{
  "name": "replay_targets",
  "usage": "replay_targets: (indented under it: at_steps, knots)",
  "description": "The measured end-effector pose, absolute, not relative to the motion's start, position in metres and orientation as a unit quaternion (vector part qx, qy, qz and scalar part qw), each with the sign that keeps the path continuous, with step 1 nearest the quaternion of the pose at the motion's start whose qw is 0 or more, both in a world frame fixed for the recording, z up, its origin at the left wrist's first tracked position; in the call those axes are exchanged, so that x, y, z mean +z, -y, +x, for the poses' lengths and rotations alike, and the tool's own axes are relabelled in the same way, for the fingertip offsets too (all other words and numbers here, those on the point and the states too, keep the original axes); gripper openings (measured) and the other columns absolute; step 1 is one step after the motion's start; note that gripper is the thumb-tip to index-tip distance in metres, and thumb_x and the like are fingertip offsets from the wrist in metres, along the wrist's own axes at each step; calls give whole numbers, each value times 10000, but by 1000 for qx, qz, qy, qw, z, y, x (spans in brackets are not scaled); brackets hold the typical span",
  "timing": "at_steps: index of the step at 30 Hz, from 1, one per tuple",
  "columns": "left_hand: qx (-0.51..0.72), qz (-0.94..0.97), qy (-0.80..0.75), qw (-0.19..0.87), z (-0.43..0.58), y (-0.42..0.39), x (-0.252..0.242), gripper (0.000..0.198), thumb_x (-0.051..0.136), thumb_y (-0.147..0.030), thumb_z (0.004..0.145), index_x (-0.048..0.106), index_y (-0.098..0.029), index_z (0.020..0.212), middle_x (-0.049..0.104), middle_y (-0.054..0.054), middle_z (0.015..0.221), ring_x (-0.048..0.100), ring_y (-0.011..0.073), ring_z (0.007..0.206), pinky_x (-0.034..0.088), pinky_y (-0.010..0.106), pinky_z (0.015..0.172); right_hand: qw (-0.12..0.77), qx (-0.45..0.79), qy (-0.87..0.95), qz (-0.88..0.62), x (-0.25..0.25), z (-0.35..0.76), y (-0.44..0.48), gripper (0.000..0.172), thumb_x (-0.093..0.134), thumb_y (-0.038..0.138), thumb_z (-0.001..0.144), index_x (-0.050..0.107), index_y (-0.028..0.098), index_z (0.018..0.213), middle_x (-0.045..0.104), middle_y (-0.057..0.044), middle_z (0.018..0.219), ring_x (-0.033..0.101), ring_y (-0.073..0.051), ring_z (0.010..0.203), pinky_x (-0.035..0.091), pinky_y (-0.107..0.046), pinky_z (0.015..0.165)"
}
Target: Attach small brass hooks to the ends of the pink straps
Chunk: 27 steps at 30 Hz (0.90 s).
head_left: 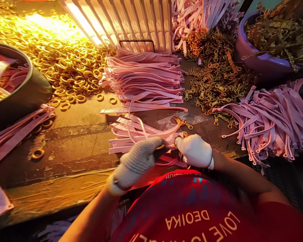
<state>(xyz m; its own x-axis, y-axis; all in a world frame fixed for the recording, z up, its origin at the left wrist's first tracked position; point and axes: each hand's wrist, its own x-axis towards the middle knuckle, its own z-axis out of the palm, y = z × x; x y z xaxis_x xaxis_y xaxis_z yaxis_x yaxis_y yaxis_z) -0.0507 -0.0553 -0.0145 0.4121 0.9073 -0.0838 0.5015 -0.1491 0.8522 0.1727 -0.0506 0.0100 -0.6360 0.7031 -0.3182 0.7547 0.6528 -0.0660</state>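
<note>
My left hand [138,159], in a white knit glove with grey dots, is curled with a gold ring [161,147] at its fingertips. My right hand [194,151], in a white glove, is closed beside it, close to my body. It grips the end of a pink strap [170,160]; its fingers hide part of the hold. A gold swivel clasp [183,123] lies just above the right hand. Under and beyond both hands spreads a small bunch of pink straps [126,129], each flat and narrow.
Behind lies a larger stack of pink straps [146,79]. Gold rings [73,70] are heaped left, gold clasps [217,80] right. More pink straps [275,124] hang over the right edge. A dark round tub [40,84] stands left, a purple basin [262,64] right, a ribbed plastic crate [131,23] behind.
</note>
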Motion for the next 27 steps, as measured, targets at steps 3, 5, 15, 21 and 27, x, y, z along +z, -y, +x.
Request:
replay_targets:
  at_steps: [3, 5, 15, 21, 27]
  knots:
    - [253, 716, -539, 364, -87, 49, -17, 208, 629, -363, 868, 756, -231, 967, 789, 74, 924, 693, 248, 788, 549, 339, 768, 128, -128, -888, 422, 24, 192, 46, 272, 632, 110, 798, 632, 143, 1068, 709, -91, 830, 633, -211, 707, 346, -289, 571]
    - [263, 708, -572, 321, -102, 48, -17, 244, 653, -380, 848, 760, -246, 1023, 788, 71, 991, 694, 265, 869, 545, 355, 817, 94, -179, -901, 384, 29, 211, 33, 161, 656, 133, 820, 663, 165, 978, 709, -71, 873, 624, -190, 749, 369, -275, 619]
    - [346, 260, -379, 818, -29, 54, -1, 529, 763, -451, 807, 671, -166, 1244, 703, 94, 1004, 454, 40, 517, 343, 160, 440, 29, 39, -868, 493, -28, 233, -137, 338, 482, 101, 937, 645, 124, 1232, 598, -161, 1372, 504, -315, 1227, 374, -391, 928]
    - [316, 118, -327, 883, -34, 47, 0, 544, 708, -498, 820, 683, -156, 1243, 716, 145, 1136, 668, 183, 805, 529, 248, 636, 121, 112, -884, 438, -37, 233, -160, 278, 428, 85, 936, 684, 110, 1040, 678, -164, 1111, 524, -307, 1105, 354, -426, 895]
    - [361, 264, -429, 785, -31, 52, -11, 330, 713, -345, 868, 692, -130, 1118, 692, 34, 717, 464, 58, 468, 296, 175, 418, 59, 93, -862, 495, -31, 239, -132, 256, 428, 65, 906, 638, 66, 1052, 673, -215, 1051, 576, -334, 1035, 408, -422, 846]
